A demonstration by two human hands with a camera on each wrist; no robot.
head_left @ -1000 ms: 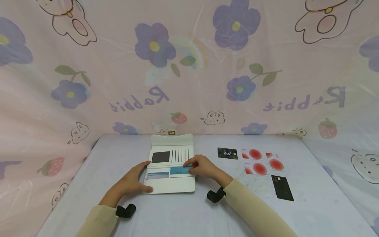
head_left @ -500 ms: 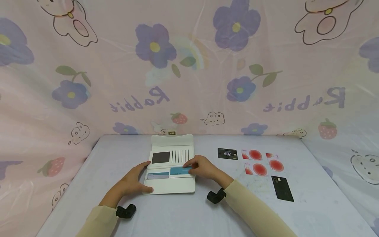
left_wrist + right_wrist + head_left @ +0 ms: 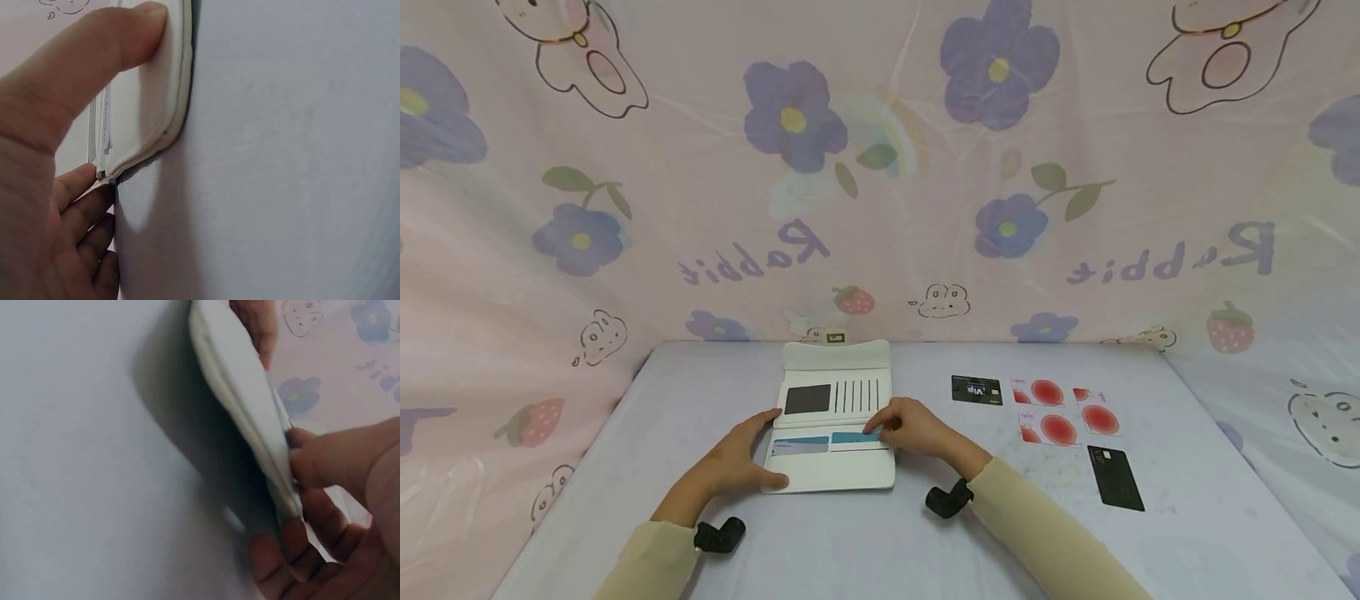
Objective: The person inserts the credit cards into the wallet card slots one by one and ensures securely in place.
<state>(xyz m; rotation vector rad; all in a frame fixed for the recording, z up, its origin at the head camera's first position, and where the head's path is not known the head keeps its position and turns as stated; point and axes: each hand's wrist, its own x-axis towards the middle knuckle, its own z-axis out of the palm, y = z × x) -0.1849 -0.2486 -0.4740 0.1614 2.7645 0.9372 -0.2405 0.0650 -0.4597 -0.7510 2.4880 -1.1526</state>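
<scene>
A white wallet [image 3: 835, 476] lies unfolded on the table, also seen in the left wrist view [image 3: 150, 94] and right wrist view [image 3: 237, 369]. My left hand [image 3: 735, 460] grips its left side, thumb on the lower panel and fingers along the edge. At the right side, my right hand [image 3: 917, 427] has its fingertips on a blue card [image 3: 847, 437], of which a narrow strip shows above the right pocket's edge. A grey-blue card [image 3: 800, 446] sits in the left pocket. The upper panel has a dark window [image 3: 807, 398] and several narrow slots.
Right of the wallet lie a black Vip card [image 3: 976, 390], several red-and-white cards [image 3: 1058, 428] and another black card [image 3: 1116, 477]. A patterned curtain [image 3: 895, 208] hangs behind the white table [image 3: 865, 550].
The blue card has slid down into the right pocket, so less of it shows. My right fingers have moved slightly down with it. My left hand has stayed in place.
</scene>
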